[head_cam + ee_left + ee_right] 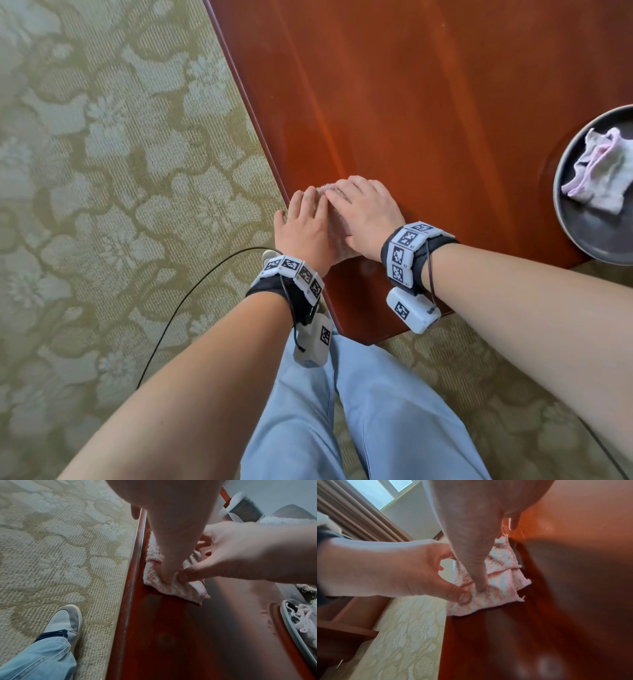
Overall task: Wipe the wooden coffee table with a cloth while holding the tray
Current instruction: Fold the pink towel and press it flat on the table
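Wiping surface: glossy reddish wooden coffee table (428, 102)
Cloth (496, 588): pink-white, folded, at table's 7 o'clock edge
Hands: left hand (303, 231) and right hand (368, 219) both pinch cloth
Tray (582, 233): dark, round, 3 o'clock, untouched
Floor: floral carpet (102, 171)
Room: curtain (359, 523), window

Two cloths (337, 222) (597, 174), one tray (568, 222), one table (428, 102)

I see an olive-green carpet with a pale floral pattern (113, 178) covering the floor. In the right wrist view, beige pleated curtains (356, 523) hang beside a daylit window (385, 492), left of a pale wall (418, 524).
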`<state>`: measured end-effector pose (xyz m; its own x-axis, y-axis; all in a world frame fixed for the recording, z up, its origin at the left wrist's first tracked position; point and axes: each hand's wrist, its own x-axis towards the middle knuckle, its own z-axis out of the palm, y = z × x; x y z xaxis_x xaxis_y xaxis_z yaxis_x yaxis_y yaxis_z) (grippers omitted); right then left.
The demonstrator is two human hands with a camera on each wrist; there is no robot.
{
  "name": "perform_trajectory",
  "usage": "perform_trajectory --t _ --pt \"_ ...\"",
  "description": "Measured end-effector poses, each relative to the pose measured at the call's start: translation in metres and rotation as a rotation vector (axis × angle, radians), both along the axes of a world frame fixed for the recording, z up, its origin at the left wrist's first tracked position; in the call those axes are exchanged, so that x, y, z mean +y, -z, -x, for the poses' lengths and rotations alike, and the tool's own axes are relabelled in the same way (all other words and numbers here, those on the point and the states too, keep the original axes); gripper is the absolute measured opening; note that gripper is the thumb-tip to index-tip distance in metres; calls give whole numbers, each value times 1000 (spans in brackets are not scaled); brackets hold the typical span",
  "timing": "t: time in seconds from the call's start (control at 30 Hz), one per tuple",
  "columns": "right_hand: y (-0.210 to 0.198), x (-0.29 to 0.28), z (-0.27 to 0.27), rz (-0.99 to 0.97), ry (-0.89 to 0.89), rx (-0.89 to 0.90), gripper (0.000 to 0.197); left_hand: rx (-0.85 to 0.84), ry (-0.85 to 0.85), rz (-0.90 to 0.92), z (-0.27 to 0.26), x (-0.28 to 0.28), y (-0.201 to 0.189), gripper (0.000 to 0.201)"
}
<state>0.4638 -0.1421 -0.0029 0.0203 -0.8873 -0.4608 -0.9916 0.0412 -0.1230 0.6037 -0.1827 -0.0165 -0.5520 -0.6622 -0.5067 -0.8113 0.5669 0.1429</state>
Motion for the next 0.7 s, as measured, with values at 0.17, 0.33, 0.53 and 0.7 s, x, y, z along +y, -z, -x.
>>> perform_trajectory --t 0.17,0.33,0.53,0.7 --pt "5 11 -6 37 30 -30 66 48 -6 81 -2 8 8 91" --pt "1 11 -6 11 69 -145 29 210 16 134 -8 10 6 33" --pt "0 -2 6 -72 328 -392 28 319 -175 -252 3 -29 -11 24" --pt "6 -6 11 -4 271 -260 24 227 -197 -311 6 -48 -8 17"
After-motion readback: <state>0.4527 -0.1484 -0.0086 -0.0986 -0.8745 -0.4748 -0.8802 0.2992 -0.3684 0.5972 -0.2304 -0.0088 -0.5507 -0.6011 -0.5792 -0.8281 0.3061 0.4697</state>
